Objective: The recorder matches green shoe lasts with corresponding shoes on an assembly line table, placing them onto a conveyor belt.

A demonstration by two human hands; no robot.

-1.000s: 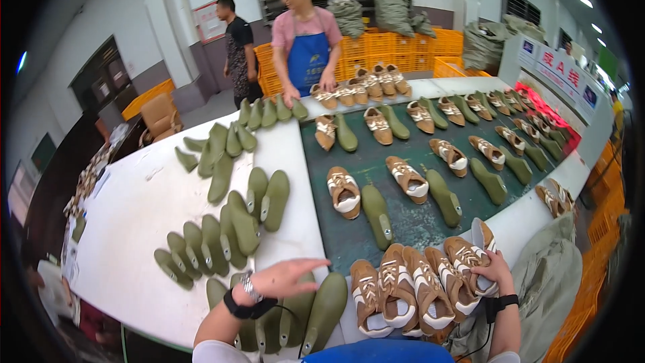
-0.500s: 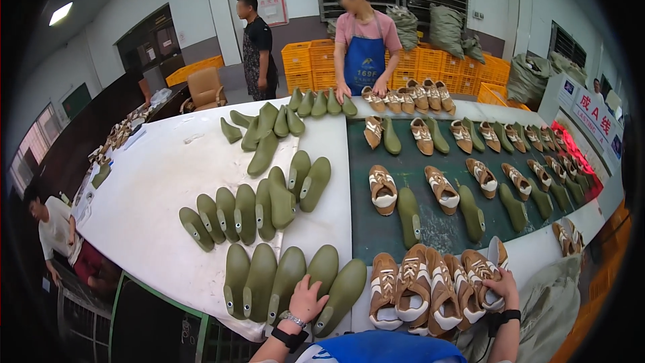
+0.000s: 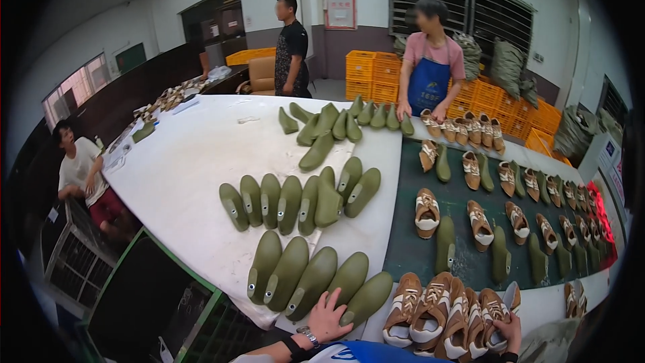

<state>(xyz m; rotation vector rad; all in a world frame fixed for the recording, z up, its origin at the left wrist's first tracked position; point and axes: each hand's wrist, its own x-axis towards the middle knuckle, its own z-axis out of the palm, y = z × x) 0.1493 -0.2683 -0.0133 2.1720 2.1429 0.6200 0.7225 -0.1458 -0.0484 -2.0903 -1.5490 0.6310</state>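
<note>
**Hands at the near edge of a table of green lasts and tan shoes**

The left hand [image 3: 327, 318] lies with fingers spread on the heel ends of a near row of olive-green shoe lasts [image 3: 312, 280], touching the two at the right of that row and gripping nothing. The right hand [image 3: 508, 330] sits at the right end of a tight cluster of brown-and-white shoes [image 3: 443, 309], its fingers curled over the outermost shoe; the view there is cut by the lower edge, so it seems to be a grasp rather than a mere touch. The lasts lie on the white table [image 3: 188, 161], the shoes beside them at the near end of the dark green belt [image 3: 460, 212]. A second row of lasts [image 3: 299, 198] lies farther up the table. Across the belt, a person in a blue apron [image 3: 430, 74] has both hands on shoes near stacked yellow crates [image 3: 369, 70].
</note>
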